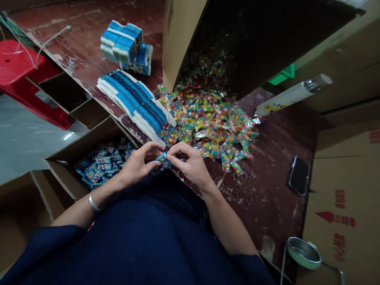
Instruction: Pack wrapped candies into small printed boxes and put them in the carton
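Note:
Between both sets of fingertips is a small blue printed candy box (163, 159), held at the table's front edge. My left hand (141, 160) pinches its left side, and my right hand (186, 161) grips the right side with thumb and forefinger. Just beyond lies a fanned row of flat blue cartons (138, 104). To the right of that row spreads a heap of clear bags of colourful candies (209, 126). Below and left of my left hand, an open cardboard box (61, 174) holds many small blue packed boxes (102, 164).
Bundled carton stacks (123, 41) stand at the back of the red table (257, 179). A large tipped cardboard box (179, 28) opens over the candy heap. A white flask (289, 96), a phone (298, 176) and a metal-rimmed cup (304, 251) are to the right; a red stool (20, 68) is left.

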`<move>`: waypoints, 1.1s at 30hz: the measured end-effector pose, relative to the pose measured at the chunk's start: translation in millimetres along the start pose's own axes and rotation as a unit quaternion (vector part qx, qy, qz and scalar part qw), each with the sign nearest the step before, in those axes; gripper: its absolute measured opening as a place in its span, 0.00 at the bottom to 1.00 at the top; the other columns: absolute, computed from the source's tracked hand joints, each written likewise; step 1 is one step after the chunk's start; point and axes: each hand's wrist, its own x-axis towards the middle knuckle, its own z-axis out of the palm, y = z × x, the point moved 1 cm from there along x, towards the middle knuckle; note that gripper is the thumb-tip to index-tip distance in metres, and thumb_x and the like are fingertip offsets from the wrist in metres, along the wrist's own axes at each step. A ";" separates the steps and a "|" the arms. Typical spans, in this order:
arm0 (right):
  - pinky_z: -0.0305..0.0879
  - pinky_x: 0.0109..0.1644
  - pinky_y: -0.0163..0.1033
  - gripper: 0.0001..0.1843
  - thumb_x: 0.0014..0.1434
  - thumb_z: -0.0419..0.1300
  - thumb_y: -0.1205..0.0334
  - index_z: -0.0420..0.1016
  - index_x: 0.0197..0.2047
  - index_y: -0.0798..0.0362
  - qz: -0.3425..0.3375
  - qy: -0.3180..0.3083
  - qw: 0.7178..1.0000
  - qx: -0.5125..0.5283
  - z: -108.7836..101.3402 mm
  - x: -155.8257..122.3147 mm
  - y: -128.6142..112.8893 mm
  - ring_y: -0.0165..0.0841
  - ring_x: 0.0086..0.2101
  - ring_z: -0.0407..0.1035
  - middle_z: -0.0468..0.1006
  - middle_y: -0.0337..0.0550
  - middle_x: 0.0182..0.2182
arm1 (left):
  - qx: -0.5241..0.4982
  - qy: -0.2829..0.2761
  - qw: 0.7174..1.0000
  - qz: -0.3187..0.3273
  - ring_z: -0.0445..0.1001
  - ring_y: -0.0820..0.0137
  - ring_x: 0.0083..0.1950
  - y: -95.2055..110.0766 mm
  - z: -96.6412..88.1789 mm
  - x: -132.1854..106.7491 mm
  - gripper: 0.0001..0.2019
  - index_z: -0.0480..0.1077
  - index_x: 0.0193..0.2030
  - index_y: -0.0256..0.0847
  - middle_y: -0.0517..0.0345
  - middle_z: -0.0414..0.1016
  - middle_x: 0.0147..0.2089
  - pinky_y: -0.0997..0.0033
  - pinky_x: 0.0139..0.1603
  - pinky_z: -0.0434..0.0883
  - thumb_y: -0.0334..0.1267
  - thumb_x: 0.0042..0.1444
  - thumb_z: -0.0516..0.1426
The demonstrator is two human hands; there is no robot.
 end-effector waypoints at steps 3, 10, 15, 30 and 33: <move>0.74 0.48 0.44 0.17 0.65 0.67 0.47 0.81 0.30 0.49 -0.028 -0.013 1.000 0.007 -0.5 -4.1 1.5 0.36 0.39 0.77 0.82 0.44 0.36 | -0.018 -0.010 1.000 -0.009 0.83 0.65 0.45 0.6 2.4 -0.4 0.18 0.73 0.52 0.39 0.53 0.82 0.43 0.66 0.49 0.80 0.37 0.55 0.68; 0.75 0.53 0.46 0.12 0.66 0.65 0.50 0.83 0.37 0.48 -0.034 -0.011 0.999 -0.026 -0.2 -5.6 17.4 0.38 0.45 0.78 0.83 0.45 0.43 | 0.090 -0.037 0.995 -0.008 0.80 0.68 0.36 12.0 -9.1 1.2 0.12 0.76 0.48 0.40 0.54 0.82 0.41 0.72 0.37 0.75 0.37 0.56 0.64; 0.72 0.60 0.53 0.12 0.59 0.72 0.58 0.78 0.45 0.48 -0.065 0.076 0.977 -0.190 9.6 22.5 41.9 0.46 0.53 0.76 0.82 0.49 0.49 | 0.359 -0.024 0.933 0.021 0.78 0.66 0.36 31.9 -66.7 3.9 0.10 0.77 0.46 0.44 0.57 0.82 0.39 0.68 0.40 0.74 0.37 0.57 0.62; 0.78 0.57 0.53 0.09 0.67 0.61 0.67 0.81 0.39 0.44 -0.197 0.166 0.923 -0.284 4.7 3.8 33.8 0.43 0.48 0.82 0.88 0.47 0.46 | -0.180 0.010 0.977 -0.110 0.84 0.63 0.44 1.3 -14.9 18.2 0.25 0.72 0.37 0.36 0.46 0.84 0.44 0.65 0.46 0.80 0.58 0.52 0.70; 0.80 0.55 0.50 0.14 0.63 0.64 0.72 0.81 0.47 0.42 -0.289 0.122 0.899 -0.304 11.4 -23.5 24.0 0.42 0.49 0.82 0.88 0.44 0.47 | -0.339 0.011 0.933 -0.120 0.84 0.64 0.45 -4.7 8.9 24.0 0.27 0.72 0.40 0.36 0.48 0.84 0.44 0.65 0.50 0.79 0.57 0.48 0.73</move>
